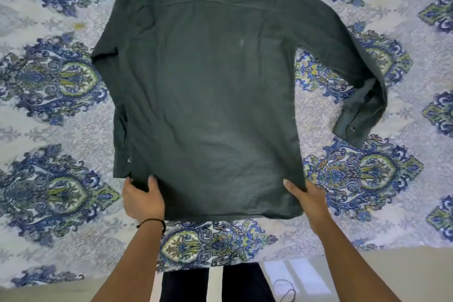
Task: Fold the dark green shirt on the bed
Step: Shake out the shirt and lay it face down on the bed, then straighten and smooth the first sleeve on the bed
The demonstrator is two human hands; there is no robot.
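Shirt (206, 95) in left hand (143, 201), right hand (311, 203)

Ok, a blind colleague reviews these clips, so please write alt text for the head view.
A dark green shirt lies back-up, spread on a patterned bedsheet. The left hand and right hand each grip a corner of its near hem; one long sleeve angles out to the right.

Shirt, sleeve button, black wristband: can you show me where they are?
dark green shirt (208, 93), head view, middle of its back.
cuff button (353, 128), head view, centre of the button.
black wristband (150, 220), head view, band across the left wrist.
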